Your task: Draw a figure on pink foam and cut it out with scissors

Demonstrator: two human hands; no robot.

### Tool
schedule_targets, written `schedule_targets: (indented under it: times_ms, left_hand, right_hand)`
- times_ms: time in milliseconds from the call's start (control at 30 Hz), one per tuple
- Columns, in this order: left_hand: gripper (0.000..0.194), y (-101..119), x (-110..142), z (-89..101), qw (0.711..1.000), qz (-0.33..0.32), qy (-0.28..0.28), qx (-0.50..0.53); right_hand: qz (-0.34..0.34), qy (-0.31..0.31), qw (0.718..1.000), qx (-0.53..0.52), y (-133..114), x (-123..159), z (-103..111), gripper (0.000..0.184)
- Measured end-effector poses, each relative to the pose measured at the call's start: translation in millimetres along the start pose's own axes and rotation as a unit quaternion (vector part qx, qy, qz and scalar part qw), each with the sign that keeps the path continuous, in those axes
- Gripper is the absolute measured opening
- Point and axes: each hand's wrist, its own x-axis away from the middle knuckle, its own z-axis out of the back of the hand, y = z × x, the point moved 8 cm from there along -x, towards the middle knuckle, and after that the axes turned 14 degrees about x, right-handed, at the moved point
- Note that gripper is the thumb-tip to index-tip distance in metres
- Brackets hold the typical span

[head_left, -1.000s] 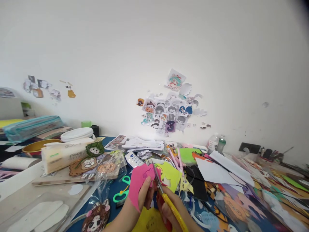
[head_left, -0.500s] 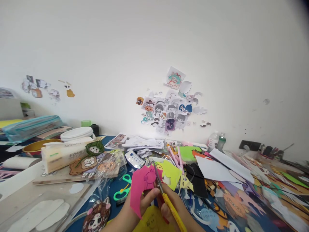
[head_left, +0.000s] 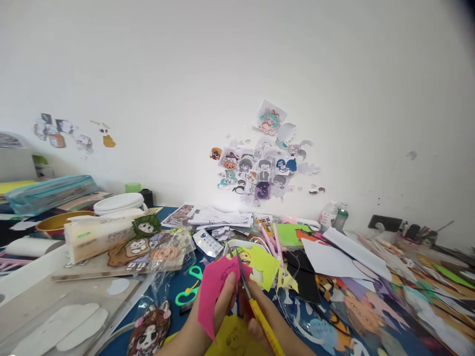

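A bright pink sheet [head_left: 210, 290] with a line drawing is pinched in my left hand [head_left: 221, 309], whose thumb lies over part of the drawing. Scissors [head_left: 256, 305] with a yellow handle are in my right hand [head_left: 271, 307]. Their blades point up and away, at the sheet's right edge, and look slightly parted. Below my hands lies a yellow sheet [head_left: 233, 337], also with a drawing on it. Just beyond, a lime-yellow cut sheet [head_left: 263, 269] rests near a white container rim. Green-handled scissors [head_left: 188, 287] lie to the left of the pink sheet.
Cut-outs, papers and plastic bags crowd the blue table. At left are a tissue pack [head_left: 92, 237], a white lidded tub [head_left: 118, 203] and a teal pencil case [head_left: 52, 193]. Bottles [head_left: 341, 217] stand by the wall at right, near white paper [head_left: 330, 259].
My left thumb has moved up onto the pink sheet and now covers part of its drawing. The sheet has tilted and shifted slightly left. The scissors remain at its edge.
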Motion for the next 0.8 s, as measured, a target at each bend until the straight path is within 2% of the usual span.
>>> schedule_targets:
  times_ms: [100, 233, 367, 533, 800]
  left_hand:
    - [0.053, 1.9, -0.1, -0.2, 1.0, -0.006, 0.001, -0.016]
    - [0.054, 3.7, 0.1, -3.6, 0.999, 0.006, -0.026, -0.035]
    - [0.053, 3.9, 1.2, -3.7, 0.999, 0.019, -0.035, -0.015]
    - [0.051, -1.7, 0.3, -0.9, 0.999, 0.036, -0.028, 0.004]
    - [0.054, 0.0, -1.6, 3.4, 0.998, 0.041, -0.025, -0.034]
  right_hand:
    - [-0.001, 0.005, 1.0, 0.001, 0.2, 1.0, 1.5, 0.075]
    - [0.002, -0.007, 1.0, -0.004, 1.1, -0.6, 1.1, 0.077]
    - [0.003, -0.009, 1.0, 0.009, 1.6, -0.8, 2.6, 0.077]
    - [0.005, -0.014, 1.0, 0.024, 3.6, -1.3, 2.8, 0.074]
    - [0.008, -0.016, 0.999, 0.039, 10.3, -3.8, 4.4, 0.074]
